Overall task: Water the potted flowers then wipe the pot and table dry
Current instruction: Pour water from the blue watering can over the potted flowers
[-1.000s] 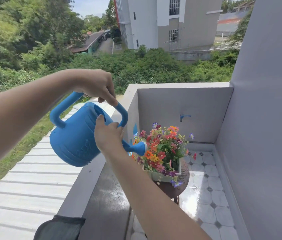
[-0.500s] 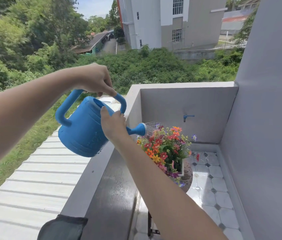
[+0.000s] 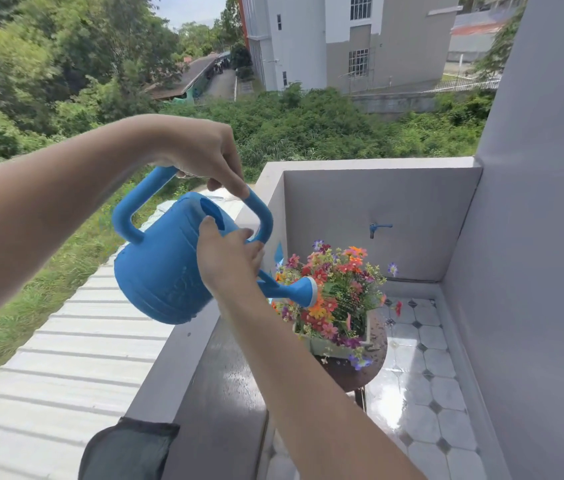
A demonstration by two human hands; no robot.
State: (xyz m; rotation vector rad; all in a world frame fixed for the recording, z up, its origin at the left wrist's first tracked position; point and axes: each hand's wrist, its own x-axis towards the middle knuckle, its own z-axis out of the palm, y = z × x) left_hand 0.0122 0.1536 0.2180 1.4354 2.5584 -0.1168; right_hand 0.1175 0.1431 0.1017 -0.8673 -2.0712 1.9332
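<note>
A blue watering can (image 3: 159, 268) is tilted forward, its rose spout (image 3: 303, 291) over the colourful flowers (image 3: 336, 289). My left hand (image 3: 201, 157) grips the can's top handle. My right hand (image 3: 228, 258) holds the can's front side at the base of the spout. The flowers stand in a pale square pot (image 3: 332, 346) on a small round dark table (image 3: 360, 372), which carries water drops. A dark grey cloth (image 3: 128, 448) lies draped over the ledge at the bottom.
A balcony parapet ledge (image 3: 183, 358) runs along the left, with a corrugated roof and grass below. A blue tap (image 3: 377, 228) sticks out of the far wall. The tiled floor (image 3: 426, 403) looks wet. A grey wall (image 3: 533, 271) closes the right side.
The can's spout has dropped from above the flowers to down among them. Both hands kept their grip on the can throughout.
</note>
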